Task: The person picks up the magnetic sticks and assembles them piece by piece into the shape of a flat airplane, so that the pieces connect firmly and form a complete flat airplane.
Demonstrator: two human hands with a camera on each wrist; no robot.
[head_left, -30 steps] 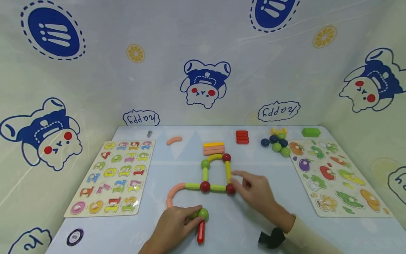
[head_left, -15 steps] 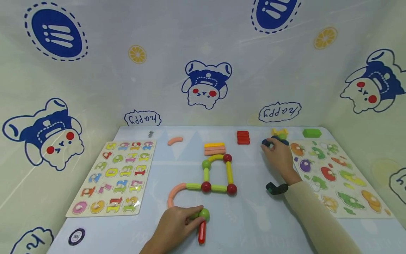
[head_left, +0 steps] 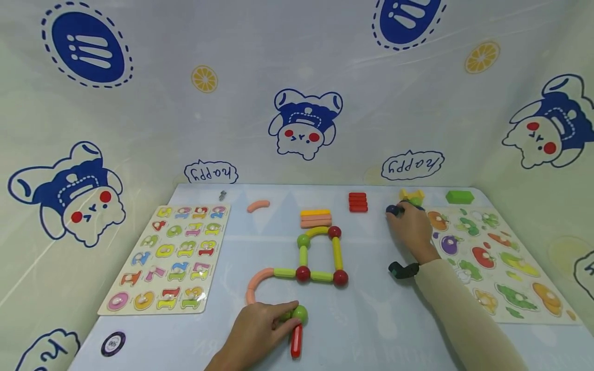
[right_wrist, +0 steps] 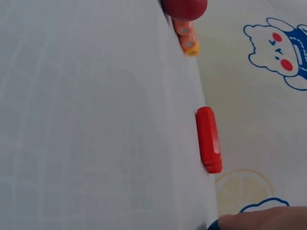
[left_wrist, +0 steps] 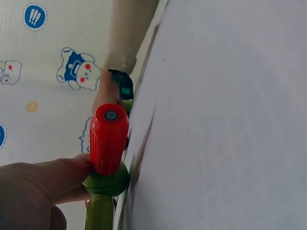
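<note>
My left hand (head_left: 264, 327) pinches a green ball (head_left: 300, 313) between thumb and index finger, low in the middle of the head view. A red rod (head_left: 296, 342) joins this ball, its round end facing the left wrist camera; a green rod (left_wrist: 100, 213) also meets the ball. Salmon curved rods (head_left: 257, 282) run from behind the left hand to a frame of green and yellow rods with red balls (head_left: 303, 274) at corners. At the back right, my right hand (head_left: 412, 226) grips a dark blue ball (head_left: 392, 209) with its fingertips, covering much of the ball cluster.
Number puzzle board (head_left: 155, 257) lies left, vegetable puzzle board (head_left: 512, 273) right, partly under the right sleeve. Along the back are a salmon curved piece (head_left: 258, 206), stacked yellow and salmon rods (head_left: 315, 218), red rods (head_left: 358, 202) and a green block (head_left: 459, 197).
My right hand has left the frame's right corner and reached to the back-right balls, where it stays over the last half second. My left hand keeps its hold on the green ball.
</note>
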